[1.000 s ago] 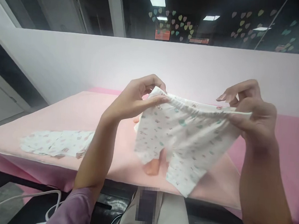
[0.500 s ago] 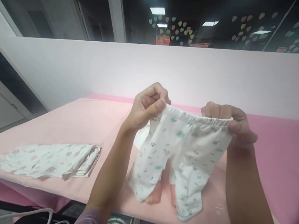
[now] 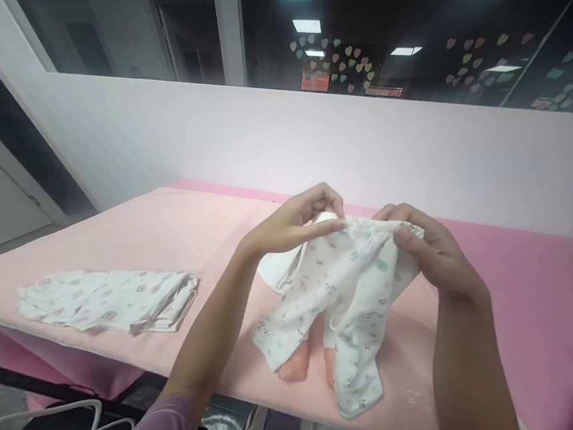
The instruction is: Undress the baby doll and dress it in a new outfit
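I hold a small pair of white baby pants (image 3: 361, 282) with green and grey prints by its elastic waistband. My left hand (image 3: 311, 220) pinches the waistband at its left part, thumb in front. At the right end, my right hand (image 3: 424, 244) grips it with the thumb in front and the fingers behind. The legs hang down to the pink table cover. Below the hems show two small bare feet (image 3: 294, 363); the pants hide the body they belong to, and I cannot tell whether it is a doll. White cloth (image 3: 279, 268) shows behind the pants.
A folded white printed cloth (image 3: 108, 298) lies on the left of the pink-covered table (image 3: 204, 234). A white wall (image 3: 372, 155) with a dark window above stands behind. White tubing (image 3: 43, 410) is below the table's front edge, at lower left.
My hands have come closer together and the waistband is bunched between them instead of stretched wide. The pants sit slightly lower at the top, and the right hand has moved left.
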Demonstrator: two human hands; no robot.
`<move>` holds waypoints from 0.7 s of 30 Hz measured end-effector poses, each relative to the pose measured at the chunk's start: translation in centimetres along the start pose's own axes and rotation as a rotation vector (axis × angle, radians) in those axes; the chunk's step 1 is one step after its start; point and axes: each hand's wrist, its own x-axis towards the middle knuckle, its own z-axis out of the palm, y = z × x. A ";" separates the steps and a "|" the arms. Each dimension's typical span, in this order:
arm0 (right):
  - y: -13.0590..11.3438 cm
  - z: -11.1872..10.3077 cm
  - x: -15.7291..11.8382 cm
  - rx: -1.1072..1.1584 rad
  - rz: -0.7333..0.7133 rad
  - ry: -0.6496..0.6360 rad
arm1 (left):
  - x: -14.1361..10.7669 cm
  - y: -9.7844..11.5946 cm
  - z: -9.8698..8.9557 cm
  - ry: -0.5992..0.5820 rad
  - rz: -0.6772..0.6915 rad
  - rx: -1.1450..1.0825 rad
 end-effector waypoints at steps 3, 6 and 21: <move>0.6 0.4 0.2 0.065 0.123 -0.076 | 0.4 -0.5 1.0 0.114 0.039 -0.092; 1.0 1.0 0.7 -0.020 0.152 -0.353 | 0.3 -0.1 1.1 0.156 0.035 -0.079; 4.1 3.7 1.8 0.117 0.207 -0.518 | 0.5 0.0 0.9 0.072 -0.180 0.004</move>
